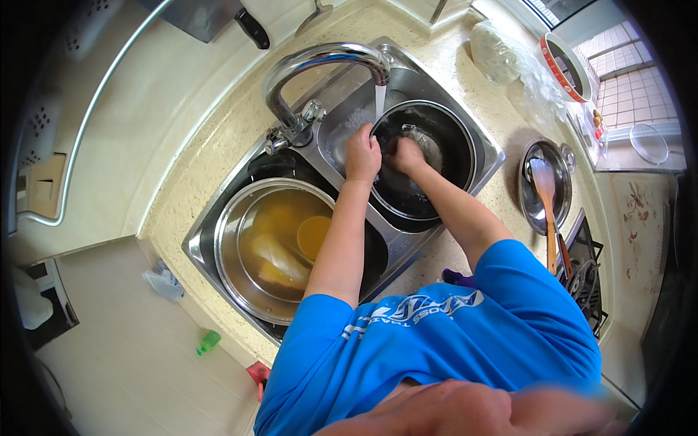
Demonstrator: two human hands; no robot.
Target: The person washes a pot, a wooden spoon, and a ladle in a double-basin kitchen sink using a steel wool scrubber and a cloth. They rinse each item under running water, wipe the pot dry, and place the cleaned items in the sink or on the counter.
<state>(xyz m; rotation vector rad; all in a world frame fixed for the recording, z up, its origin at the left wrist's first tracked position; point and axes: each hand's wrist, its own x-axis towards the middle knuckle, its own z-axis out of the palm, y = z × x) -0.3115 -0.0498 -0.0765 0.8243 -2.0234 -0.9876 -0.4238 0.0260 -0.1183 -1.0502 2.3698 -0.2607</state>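
A dark wok-like pan (452, 131) with a metal rim sits tilted in the right basin of the steel double sink (491, 163). My left hand (362, 155) grips its left rim, thumb on the edge. Inside the pan is my right hand (406, 154), its fingertips hidden; whether it holds something cannot be told. Water runs from the chrome faucet (327, 52) beside the pan's upper left rim, and suds or splashing water show in the basin. A large steel pot (234, 234) of yellowish liquid, with pale things in it, stands in the left basin.
Right of the sink, a steel bowl or lid (526, 201) lies under a wooden-handled spatula (545, 185), near a gas stove (586, 278). Clear plastic bags (501, 54) and a red-rimmed round pan or lid (564, 68) are by the window. A cleaver's black handle (252, 28) shows at the wall.
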